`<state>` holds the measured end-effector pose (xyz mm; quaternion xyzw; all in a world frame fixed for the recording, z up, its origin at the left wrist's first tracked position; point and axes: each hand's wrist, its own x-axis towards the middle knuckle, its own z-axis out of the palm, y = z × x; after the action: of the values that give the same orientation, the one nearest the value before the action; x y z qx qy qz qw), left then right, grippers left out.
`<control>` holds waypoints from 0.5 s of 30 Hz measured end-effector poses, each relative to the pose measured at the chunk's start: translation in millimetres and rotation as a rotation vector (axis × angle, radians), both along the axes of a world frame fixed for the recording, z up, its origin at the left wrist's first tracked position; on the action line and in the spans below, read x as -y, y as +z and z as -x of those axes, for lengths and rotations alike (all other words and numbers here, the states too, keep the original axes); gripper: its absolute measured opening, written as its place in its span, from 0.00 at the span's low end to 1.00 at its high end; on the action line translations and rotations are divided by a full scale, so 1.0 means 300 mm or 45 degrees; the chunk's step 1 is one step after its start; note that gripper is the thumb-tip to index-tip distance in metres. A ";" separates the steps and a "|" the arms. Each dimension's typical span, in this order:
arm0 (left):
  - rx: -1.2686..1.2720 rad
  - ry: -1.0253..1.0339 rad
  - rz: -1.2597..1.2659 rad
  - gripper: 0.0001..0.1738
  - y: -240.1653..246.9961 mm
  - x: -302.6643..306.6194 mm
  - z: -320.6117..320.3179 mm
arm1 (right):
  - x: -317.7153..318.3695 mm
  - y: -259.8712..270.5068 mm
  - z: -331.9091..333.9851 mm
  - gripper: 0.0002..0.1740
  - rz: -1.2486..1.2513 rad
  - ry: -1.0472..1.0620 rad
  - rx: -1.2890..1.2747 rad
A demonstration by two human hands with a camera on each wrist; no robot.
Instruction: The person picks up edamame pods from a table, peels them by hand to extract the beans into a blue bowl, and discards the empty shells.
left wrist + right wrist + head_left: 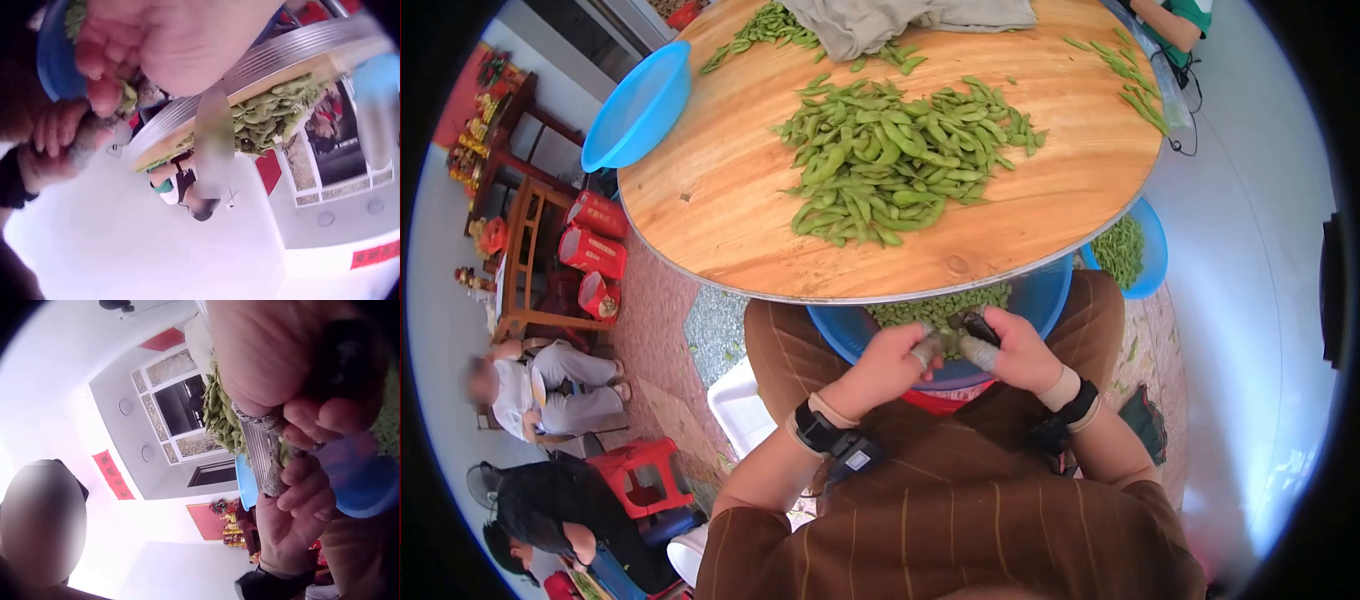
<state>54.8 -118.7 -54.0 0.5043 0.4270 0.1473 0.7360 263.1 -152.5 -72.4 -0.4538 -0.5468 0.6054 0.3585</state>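
Observation:
Over the blue basin (832, 335) on the lap, both hands meet fingertip to fingertip, the thumbs wrapped in greyish covering. My left hand (887, 368) pinches a green pod (129, 97), which shows between the hands in the left wrist view. My right hand (1022, 352), close beside it, has its fingers curled round a dark object (978, 327) and its thumb at the pod. That dark object (350, 359) looks black in the right wrist view; its exact shape is unclear. Shelled green beans (990, 296) lie in the basin, partly hidden by the tabletop edge.
A heap of pods (880, 160) lies on the round wooden table (700, 235), with a grey cloth (920, 20) behind. A blue bowl (638, 108) stands at the left edge; another basin (1155, 250) holds pods at the right. People sit at the left; another is at the upper right.

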 end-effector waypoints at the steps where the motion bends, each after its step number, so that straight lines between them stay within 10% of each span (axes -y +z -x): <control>1: -0.127 -0.130 -0.241 0.07 -0.002 0.003 -0.003 | -0.011 -0.015 0.008 0.16 -0.433 -0.081 0.331; 13: -0.138 -0.100 -0.237 0.11 -0.063 0.010 0.016 | -0.049 -0.013 0.020 0.17 -0.247 0.070 0.545; 15: 0.087 0.110 0.434 0.11 -0.061 -0.011 0.026 | -0.056 0.003 0.023 0.16 -0.403 0.116 0.573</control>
<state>47.0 -115.4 -72.3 0.3482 0.4416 0.1213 0.8180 256.1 -135.6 -71.5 -0.4901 -0.7204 0.4120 0.2668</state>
